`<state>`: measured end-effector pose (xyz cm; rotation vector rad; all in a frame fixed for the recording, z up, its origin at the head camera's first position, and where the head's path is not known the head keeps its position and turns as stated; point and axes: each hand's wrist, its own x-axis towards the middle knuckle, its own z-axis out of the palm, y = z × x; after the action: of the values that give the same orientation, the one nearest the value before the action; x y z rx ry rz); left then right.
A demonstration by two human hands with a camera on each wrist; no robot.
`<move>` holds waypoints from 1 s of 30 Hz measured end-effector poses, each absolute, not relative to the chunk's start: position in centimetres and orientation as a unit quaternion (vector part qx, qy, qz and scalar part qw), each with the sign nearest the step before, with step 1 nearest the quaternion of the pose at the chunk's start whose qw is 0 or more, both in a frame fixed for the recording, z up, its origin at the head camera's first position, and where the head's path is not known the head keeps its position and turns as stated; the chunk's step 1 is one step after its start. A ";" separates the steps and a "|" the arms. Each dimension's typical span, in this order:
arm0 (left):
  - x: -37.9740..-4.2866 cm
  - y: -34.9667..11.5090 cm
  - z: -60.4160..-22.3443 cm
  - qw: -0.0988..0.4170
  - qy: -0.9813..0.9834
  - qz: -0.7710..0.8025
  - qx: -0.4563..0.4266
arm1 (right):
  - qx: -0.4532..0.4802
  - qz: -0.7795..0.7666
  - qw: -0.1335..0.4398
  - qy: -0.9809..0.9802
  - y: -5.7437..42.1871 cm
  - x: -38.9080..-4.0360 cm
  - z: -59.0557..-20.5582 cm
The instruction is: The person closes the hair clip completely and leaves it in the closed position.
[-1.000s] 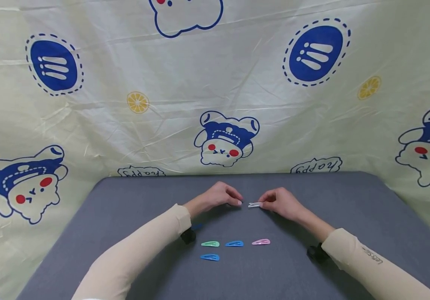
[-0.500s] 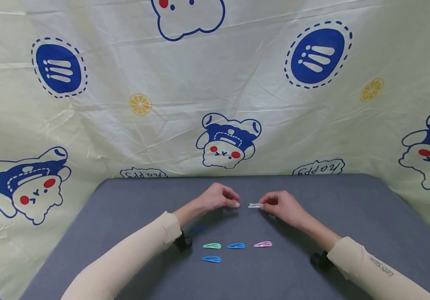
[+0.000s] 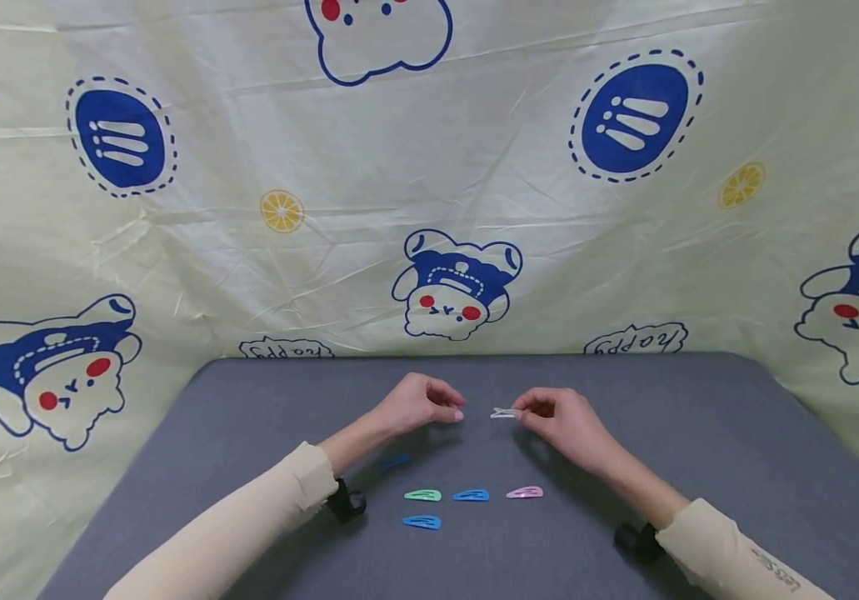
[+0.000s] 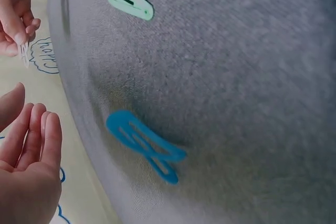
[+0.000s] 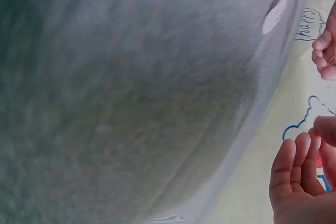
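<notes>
White clip [image 3: 502,413]: probably light, stiff, slightly slippery; I'd grip one end.
Right hand [image 3: 567,423]: I'm pinching it.
Left hand [image 3: 416,404]: mine, loosely parted, holding nothing.

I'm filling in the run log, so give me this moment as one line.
right hand: pinches white hair clip | left hand: empty, apart from it | table: green clip, pink clip, three blue clips

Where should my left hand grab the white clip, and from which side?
Probably the free end of the white clip, from the left: its forked tips point toward your left hand, while your right hand pinches the other end.
</notes>
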<state>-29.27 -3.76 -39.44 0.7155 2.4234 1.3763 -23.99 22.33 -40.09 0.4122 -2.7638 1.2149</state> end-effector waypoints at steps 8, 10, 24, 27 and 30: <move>-28.3 -5.2 -38.5 0.111 0.837 0.461 0.272 | 0.145 0.404 0.080 -0.900 21.8 -22.6 -39.2; -28.0 -5.4 -38.4 0.104 0.835 0.463 0.280 | 0.144 0.405 0.087 -0.899 21.5 -22.2 -38.9; -25.0 -6.1 -36.9 0.027 0.829 0.460 0.316 | 0.117 0.395 0.108 -0.905 19.9 -19.1 -36.4; -24.2 -6.3 -36.7 0.021 0.830 0.463 0.311 | 0.123 0.398 0.116 -0.902 19.6 -18.5 -36.1; -23.4 -6.6 -36.4 0.016 0.830 0.469 0.300 | 0.130 0.401 0.129 -0.897 19.3 -17.8 -35.8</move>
<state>-23.43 -6.61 -36.38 0.9334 2.5823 1.4589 -17.84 19.29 -35.82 0.3779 -2.6085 1.1665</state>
